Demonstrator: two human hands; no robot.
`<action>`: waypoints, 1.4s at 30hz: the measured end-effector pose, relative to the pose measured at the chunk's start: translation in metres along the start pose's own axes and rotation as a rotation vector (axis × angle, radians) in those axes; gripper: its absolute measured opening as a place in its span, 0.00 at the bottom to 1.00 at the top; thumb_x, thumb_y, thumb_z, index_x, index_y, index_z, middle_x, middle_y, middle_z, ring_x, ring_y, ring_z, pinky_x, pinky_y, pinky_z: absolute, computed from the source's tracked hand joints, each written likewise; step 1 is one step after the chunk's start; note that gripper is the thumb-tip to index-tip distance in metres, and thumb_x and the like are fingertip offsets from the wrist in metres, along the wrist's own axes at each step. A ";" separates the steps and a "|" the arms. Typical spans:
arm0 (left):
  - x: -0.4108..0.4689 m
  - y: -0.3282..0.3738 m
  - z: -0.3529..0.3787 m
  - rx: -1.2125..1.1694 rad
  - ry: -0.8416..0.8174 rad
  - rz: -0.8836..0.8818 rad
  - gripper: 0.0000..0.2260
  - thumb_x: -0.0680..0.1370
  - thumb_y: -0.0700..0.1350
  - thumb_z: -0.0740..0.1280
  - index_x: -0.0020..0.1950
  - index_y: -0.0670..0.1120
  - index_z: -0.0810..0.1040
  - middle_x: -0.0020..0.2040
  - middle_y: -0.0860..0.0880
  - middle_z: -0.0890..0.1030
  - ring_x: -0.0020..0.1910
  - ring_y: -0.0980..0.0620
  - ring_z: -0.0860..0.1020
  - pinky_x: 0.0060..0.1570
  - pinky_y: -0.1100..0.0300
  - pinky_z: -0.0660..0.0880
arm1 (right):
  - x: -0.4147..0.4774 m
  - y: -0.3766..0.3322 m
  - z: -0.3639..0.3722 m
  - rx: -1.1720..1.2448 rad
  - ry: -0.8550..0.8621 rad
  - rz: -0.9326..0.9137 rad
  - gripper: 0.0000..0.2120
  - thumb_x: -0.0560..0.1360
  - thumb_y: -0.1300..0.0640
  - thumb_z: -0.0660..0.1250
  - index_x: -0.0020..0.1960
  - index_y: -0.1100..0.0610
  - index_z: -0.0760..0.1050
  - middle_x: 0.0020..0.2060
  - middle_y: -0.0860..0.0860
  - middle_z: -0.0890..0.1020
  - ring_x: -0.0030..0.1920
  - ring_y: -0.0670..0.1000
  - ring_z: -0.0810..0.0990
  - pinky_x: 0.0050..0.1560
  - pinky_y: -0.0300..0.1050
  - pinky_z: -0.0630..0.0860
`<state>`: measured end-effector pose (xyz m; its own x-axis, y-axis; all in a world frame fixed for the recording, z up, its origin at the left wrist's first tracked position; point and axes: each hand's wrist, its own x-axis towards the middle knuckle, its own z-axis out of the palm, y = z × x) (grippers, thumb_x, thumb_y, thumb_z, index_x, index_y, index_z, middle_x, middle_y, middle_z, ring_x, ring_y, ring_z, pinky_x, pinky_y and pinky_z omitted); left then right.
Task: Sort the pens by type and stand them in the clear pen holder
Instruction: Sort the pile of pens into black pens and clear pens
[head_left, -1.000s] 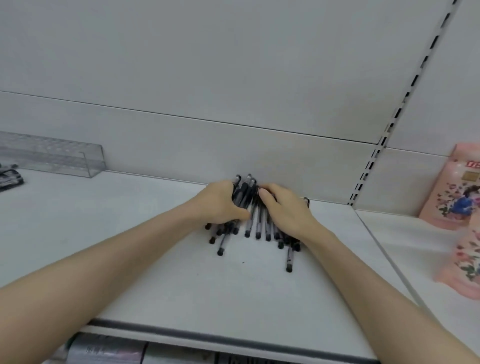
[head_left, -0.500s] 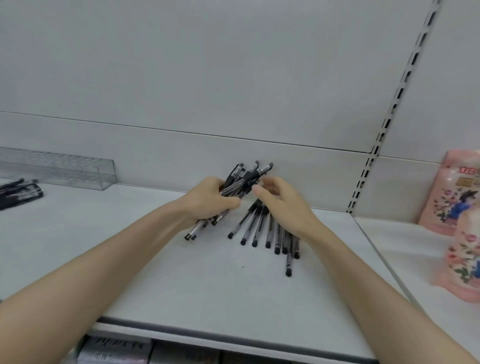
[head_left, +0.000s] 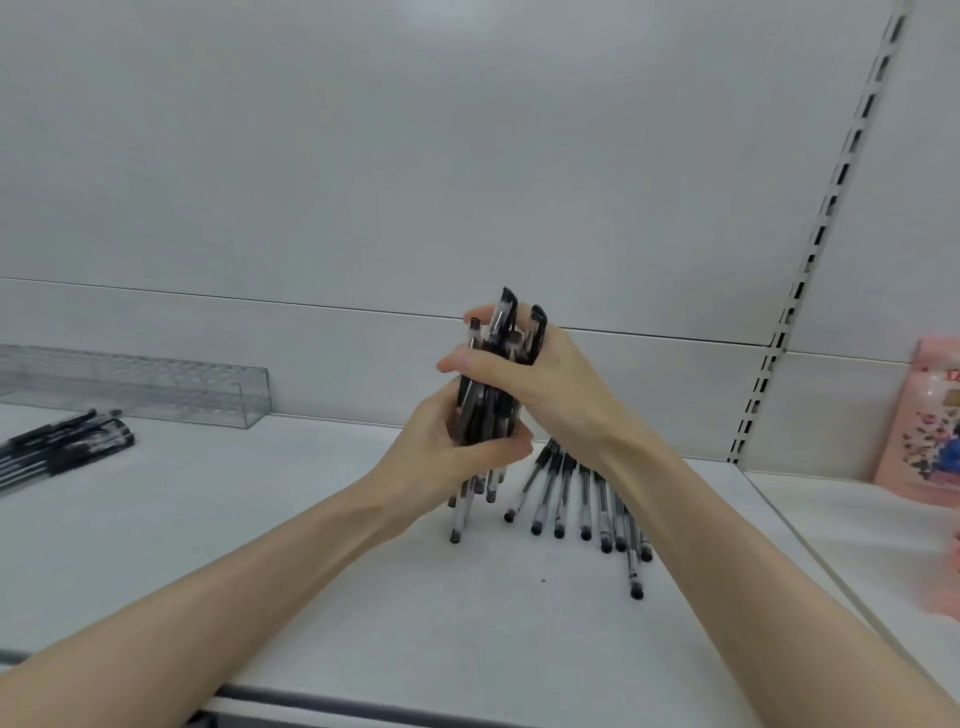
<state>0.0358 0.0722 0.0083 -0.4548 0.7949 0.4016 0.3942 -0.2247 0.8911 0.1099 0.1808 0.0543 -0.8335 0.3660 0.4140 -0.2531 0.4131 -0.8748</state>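
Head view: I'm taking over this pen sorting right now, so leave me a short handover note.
Left hand grips a bundle of clear-barrelled, black-capped pens roughly upright over the white shelf; right hand curls round its top.
Loose clear-barrelled pens lie fanned on the shelf beneath the right wrist; all-black pens lie far left.
Clear plastic pen holder sits back left, no pens showing in it.
Done: one type partly gathered. Left: gather the rest, stand each type in the holder.
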 end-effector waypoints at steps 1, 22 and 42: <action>-0.002 -0.003 -0.001 0.005 -0.004 -0.022 0.12 0.71 0.36 0.73 0.50 0.40 0.73 0.36 0.49 0.79 0.36 0.53 0.77 0.38 0.63 0.74 | -0.001 0.003 0.003 -0.011 -0.021 0.022 0.13 0.70 0.57 0.74 0.53 0.60 0.79 0.46 0.45 0.83 0.46 0.41 0.81 0.46 0.31 0.75; -0.017 -0.005 -0.013 0.010 -0.157 -0.122 0.11 0.78 0.44 0.66 0.38 0.43 0.71 0.31 0.46 0.76 0.30 0.48 0.74 0.35 0.60 0.72 | -0.002 0.009 0.016 0.093 0.001 0.006 0.13 0.73 0.56 0.71 0.44 0.67 0.75 0.36 0.56 0.81 0.35 0.45 0.81 0.36 0.35 0.75; -0.127 -0.007 -0.240 -0.005 0.213 -0.277 0.10 0.81 0.51 0.59 0.46 0.47 0.64 0.36 0.46 0.70 0.24 0.52 0.67 0.23 0.61 0.64 | 0.057 -0.015 0.280 0.123 0.083 -0.037 0.19 0.77 0.53 0.67 0.62 0.51 0.61 0.33 0.46 0.79 0.31 0.43 0.79 0.36 0.36 0.75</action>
<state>-0.1011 -0.1622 0.0019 -0.7008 0.6905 0.1793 0.2289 -0.0204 0.9732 -0.0716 -0.0379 0.0202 -0.7802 0.4219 0.4617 -0.3458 0.3242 -0.8805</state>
